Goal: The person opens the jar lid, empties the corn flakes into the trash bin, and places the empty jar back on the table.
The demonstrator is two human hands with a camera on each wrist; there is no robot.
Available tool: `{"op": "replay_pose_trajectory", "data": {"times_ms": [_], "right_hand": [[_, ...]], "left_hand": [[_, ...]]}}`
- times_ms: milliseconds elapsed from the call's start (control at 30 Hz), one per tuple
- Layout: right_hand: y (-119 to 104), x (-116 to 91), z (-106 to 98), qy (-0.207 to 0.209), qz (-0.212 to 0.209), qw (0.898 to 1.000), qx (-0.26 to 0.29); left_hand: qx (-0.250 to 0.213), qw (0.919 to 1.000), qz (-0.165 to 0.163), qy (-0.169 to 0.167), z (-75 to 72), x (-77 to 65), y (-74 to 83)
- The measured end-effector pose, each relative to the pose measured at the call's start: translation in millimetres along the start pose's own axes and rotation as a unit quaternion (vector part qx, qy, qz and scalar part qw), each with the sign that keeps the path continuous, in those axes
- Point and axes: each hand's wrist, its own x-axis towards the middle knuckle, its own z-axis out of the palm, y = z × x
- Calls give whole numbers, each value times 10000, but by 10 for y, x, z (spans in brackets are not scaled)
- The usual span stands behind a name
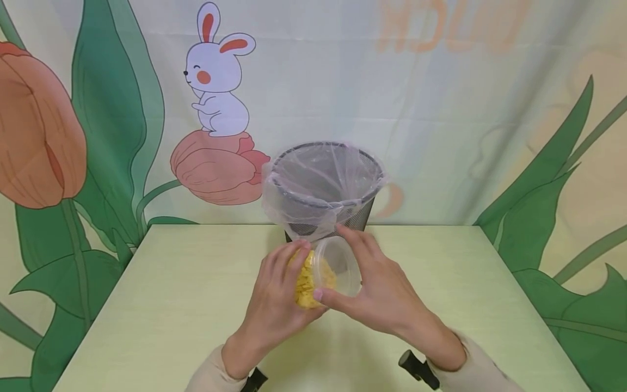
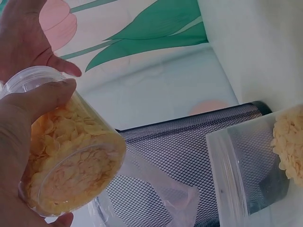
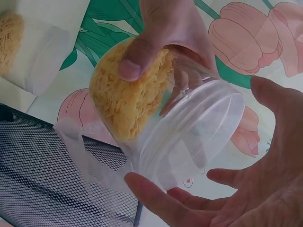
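Note:
A clear plastic jar [image 2: 78, 156] of yellow flakes is tilted on its side, its translucent lid [image 3: 203, 127] toward the right. My left hand [image 1: 276, 288] grips the jar's body, thumb across the flakes' side in the right wrist view. My right hand [image 1: 382, 283] surrounds the lid end with spread fingers. In the right wrist view its palm is apart from the lid, and one fingertip is right at the lid's lower edge. Just behind both hands stands a black mesh bin [image 1: 360, 218] lined with a thin translucent bag [image 1: 303, 212].
A second clear jar [image 2: 227, 175] with pale flakes stands near the bin in the left wrist view; it does not show in the head view. The bin is on the pale table [image 1: 176, 305], near its back edge. A printed curtain [image 1: 441, 109] hangs behind.

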Motion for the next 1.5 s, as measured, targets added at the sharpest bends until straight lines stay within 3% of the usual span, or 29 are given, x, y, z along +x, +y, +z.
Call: {"op": "replay_pose_trajectory", "data": {"times_ms": [333, 600, 1067, 1500], "right_hand": [[16, 31, 44, 340, -490, 9981, -182], [50, 20, 34, 293, -829, 9961, -40], [88, -8, -32, 125, -1599, 9868, -239], [121, -31, -192, 128, -1706, 9851, -172]], "left_hand": [[173, 9998, 30, -71, 19, -3, 37], [56, 9998, -24, -199, 1, -12, 26], [-360, 9978, -188, -532, -62, -17, 19], [-625, 9926, -531, -896, -119, -37, -7]]}}
